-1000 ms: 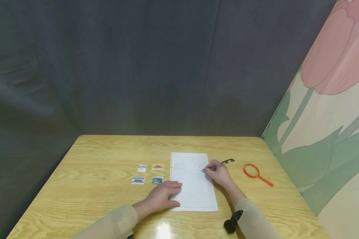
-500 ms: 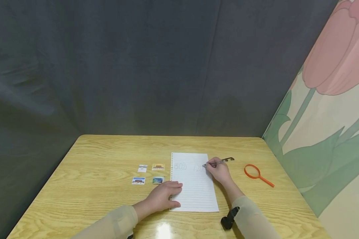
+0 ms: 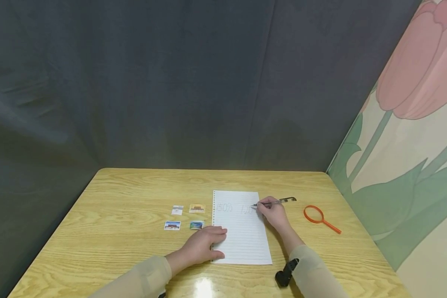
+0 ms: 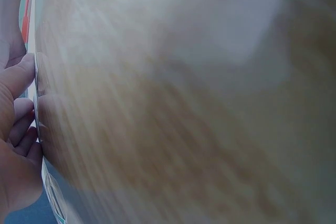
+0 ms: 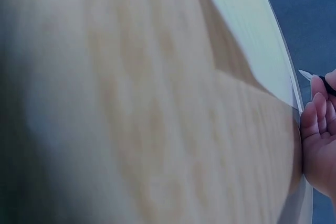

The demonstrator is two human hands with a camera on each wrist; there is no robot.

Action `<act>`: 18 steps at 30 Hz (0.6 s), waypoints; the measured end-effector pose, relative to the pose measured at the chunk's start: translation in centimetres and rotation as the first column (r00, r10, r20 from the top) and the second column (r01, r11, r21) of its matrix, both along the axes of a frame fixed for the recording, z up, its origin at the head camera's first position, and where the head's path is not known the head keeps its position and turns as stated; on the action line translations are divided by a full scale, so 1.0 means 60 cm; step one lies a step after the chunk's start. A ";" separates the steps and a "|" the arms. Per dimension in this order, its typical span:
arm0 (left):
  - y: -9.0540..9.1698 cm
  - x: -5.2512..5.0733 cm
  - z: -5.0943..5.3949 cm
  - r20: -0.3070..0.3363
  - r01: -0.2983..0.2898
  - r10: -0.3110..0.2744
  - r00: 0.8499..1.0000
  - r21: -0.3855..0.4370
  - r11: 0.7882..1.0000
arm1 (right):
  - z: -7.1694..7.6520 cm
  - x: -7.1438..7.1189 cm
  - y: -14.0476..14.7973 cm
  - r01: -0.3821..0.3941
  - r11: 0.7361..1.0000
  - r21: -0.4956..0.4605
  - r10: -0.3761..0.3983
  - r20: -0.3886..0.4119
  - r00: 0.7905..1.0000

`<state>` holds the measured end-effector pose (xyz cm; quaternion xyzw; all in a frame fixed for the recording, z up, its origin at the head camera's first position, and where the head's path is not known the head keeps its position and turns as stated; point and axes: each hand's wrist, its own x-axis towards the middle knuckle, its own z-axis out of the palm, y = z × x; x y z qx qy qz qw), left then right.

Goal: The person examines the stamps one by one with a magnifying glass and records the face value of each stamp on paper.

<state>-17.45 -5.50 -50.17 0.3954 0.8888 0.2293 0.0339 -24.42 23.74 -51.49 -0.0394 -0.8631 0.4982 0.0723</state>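
Observation:
A lined sheet of paper [image 3: 242,242] with punched holes down its left edge lies on the wooden table. Near its top are handwritten marks: "150" with an unclear ending on the left, and a figure like "1.20" on the right. My right hand [image 3: 274,214] pinches a pen [image 3: 286,200], its tip at the right-hand figure; in the right wrist view the pen tip [image 5: 305,75] pokes out past the fingers. My left hand [image 3: 205,245] rests with extended fingers on the sheet's lower left edge. In the left wrist view, that hand [image 4: 18,135] shows at the left border.
Left of the sheet lie several small picture cards, like stamps: a pale one [image 3: 177,210], a yellow one [image 3: 197,208], a blue-and-red one [image 3: 172,225] and a green-blue one [image 3: 197,224] beside my left fingers. An orange magnifying glass [image 3: 323,219] lies at the right.
The right-hand figure has gained strokes at its end. My right hand has shifted slightly up and right, and the pen leans flatter. The left hand stays in place.

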 end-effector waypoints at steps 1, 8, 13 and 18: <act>0.000 0.000 0.000 -0.002 0.000 0.000 1.000 0.000 1.000 | 0.000 0.000 0.001 0.003 1.000 -0.008 -0.003 0.006 1.000; -0.001 0.000 -0.001 -0.003 0.002 -0.002 1.000 0.006 1.000 | 0.002 0.005 0.009 0.025 0.999 0.023 -0.024 -0.011 1.000; 0.000 0.000 -0.001 -0.015 0.004 -0.004 1.000 -0.002 1.000 | 0.004 0.007 0.017 0.031 0.999 0.037 -0.030 -0.022 0.999; 0.001 0.000 -0.001 -0.020 0.006 -0.006 1.000 -0.009 1.000 | 0.007 0.010 0.018 0.023 0.999 0.049 -0.022 -0.023 1.000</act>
